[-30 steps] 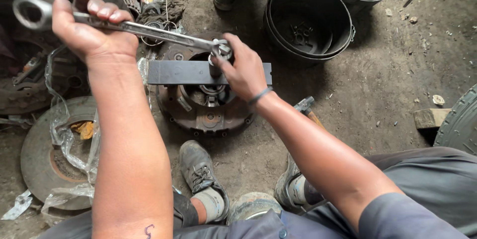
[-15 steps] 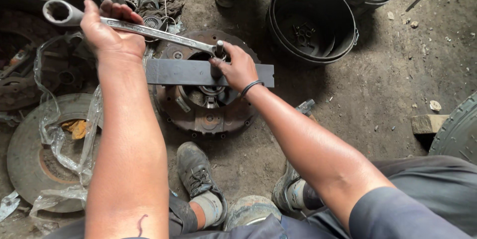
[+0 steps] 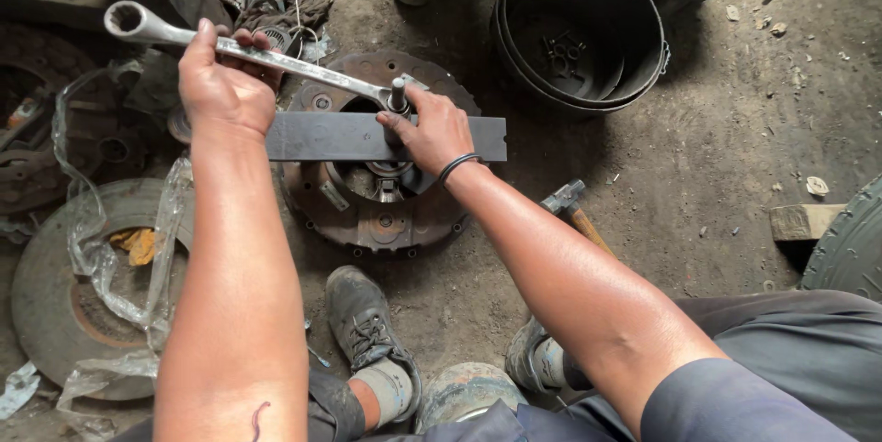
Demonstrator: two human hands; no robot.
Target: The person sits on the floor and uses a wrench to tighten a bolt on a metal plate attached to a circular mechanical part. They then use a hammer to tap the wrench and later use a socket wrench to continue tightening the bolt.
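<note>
Swung further toward the upper left since the earlier frames, wrench handle (image 3: 248,51) now angled up past the dark rags. Left hand (image 3: 219,84) clamped around the long shank far from the bolt, for leverage. Right hand (image 3: 432,130) pressed down, fingers closed over the flat steel bar (image 3: 322,137) by the centre bolt (image 3: 398,93), steadying it. Bar laid across the round clutch cover (image 3: 367,212) on the dirt floor, hammer (image 3: 570,203) lying near.

flat bar (image 3: 354,137) across clutch plate (image 3: 367,221), bucket (image 3: 581,33) behind right, hammer (image 3: 571,206) right
</note>
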